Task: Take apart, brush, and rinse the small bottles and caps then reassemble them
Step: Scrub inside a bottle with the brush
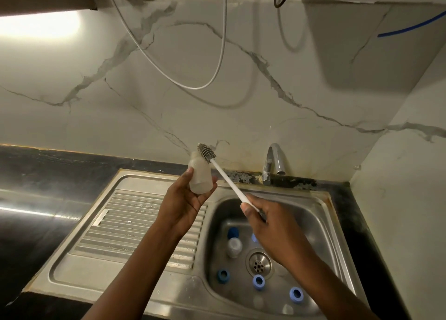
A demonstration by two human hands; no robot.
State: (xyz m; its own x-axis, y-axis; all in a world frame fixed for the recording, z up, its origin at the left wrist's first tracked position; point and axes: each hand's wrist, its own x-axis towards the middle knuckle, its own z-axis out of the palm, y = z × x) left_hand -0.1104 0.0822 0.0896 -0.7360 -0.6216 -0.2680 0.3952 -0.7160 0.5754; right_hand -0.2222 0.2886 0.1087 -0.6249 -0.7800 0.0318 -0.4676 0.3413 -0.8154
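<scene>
My left hand point(185, 199) grips a small frosted white bottle point(200, 176), uncapped, held above the drainboard with its mouth tilted up and away. My right hand point(268, 220) holds the white handle of a bottle brush point(225, 175); its grey bristle head sits at the bottle's mouth, outside it. Down in the sink basin point(311, 223) lies another small clear bottle point(234, 246) with a blue cap point(233, 232) beside it. Three blue ring caps point(258, 282) rest near the front of the basin, around the drain point(258, 263).
A chrome tap point(274, 163) stands behind the basin at the wall. The ribbed steel drainboard point(135, 223) lies to the left, set in a dark counter point(36, 175). A white cable point(217, 61) loops down the marble wall. A white appliance point(374, 18) hangs at top right.
</scene>
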